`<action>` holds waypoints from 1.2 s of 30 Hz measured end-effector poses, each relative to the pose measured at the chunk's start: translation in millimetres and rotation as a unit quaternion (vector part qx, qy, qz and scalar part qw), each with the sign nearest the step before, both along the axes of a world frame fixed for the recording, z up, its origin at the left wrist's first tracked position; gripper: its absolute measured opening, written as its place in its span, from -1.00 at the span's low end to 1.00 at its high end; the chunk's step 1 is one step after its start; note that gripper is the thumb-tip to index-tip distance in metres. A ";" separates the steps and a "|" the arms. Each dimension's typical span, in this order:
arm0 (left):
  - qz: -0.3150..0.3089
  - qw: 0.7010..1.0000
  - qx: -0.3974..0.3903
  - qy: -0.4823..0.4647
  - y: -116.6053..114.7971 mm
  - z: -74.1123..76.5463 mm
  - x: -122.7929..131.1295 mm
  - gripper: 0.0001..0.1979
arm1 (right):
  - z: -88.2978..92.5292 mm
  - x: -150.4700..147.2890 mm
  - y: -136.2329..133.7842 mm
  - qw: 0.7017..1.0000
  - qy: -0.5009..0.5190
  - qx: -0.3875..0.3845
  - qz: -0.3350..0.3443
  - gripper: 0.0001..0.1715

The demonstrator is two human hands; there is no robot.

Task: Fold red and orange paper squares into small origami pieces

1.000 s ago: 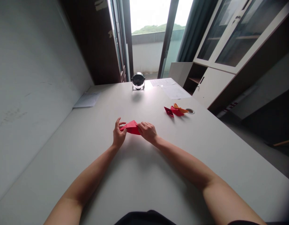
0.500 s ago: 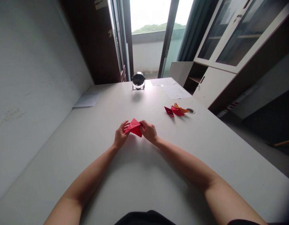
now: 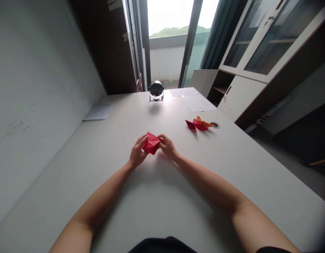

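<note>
A folded sheet of red origami paper (image 3: 152, 142) is held between my two hands, just above the white table. My left hand (image 3: 138, 151) grips its left side, fingers along the edge and thumb below. At the right corner my right hand (image 3: 167, 145) pinches the paper between thumb and fingers. Creases run across the upper face, and a folded layer shows beneath it. Part of the paper's edges is hidden by my fingers.
Folded red paper pieces (image 3: 200, 124) and an orange one (image 3: 204, 123) lie to the right, beside a round cable hole (image 3: 215, 125). A round device on a metal stand (image 3: 156, 90) is at the back. Paper sheets lie at the far right (image 3: 199, 103) and left (image 3: 98, 111).
The red paper has been turned and opened out between my hands, so a creased face now shows. My left fingers have closed over its left edge.
</note>
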State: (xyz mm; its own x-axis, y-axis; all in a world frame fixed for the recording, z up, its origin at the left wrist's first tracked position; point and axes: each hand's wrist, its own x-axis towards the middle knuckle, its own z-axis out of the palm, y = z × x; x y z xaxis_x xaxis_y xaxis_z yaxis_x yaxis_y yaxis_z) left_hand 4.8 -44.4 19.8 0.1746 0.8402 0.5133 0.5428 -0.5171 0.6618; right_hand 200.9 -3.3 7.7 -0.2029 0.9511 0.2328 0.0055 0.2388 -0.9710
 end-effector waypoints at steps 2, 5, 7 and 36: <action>-0.020 1.000 0.008 0.020 -0.3 0.6 0.0 -0.28 | 0.7 -0.6 0.8 0.998 0.041 -0.028 0.032 -0.82; -0.054 0.998 0.017 0.035 -1.0 1.9 -0.1 -0.22 | 3.7 0.5 1.4 0.994 0.075 -0.050 0.053 -0.78; -0.075 0.996 0.022 0.044 -1.9 4.0 -0.3 -0.23 | 5.7 2.2 1.7 0.993 0.090 -0.063 0.052 -0.76; -0.047 0.947 -0.187 -0.256 11.8 -17.0 -0.6 -0.54 | 3.5 5.4 7.8 0.988 0.110 -0.111 0.016 -0.56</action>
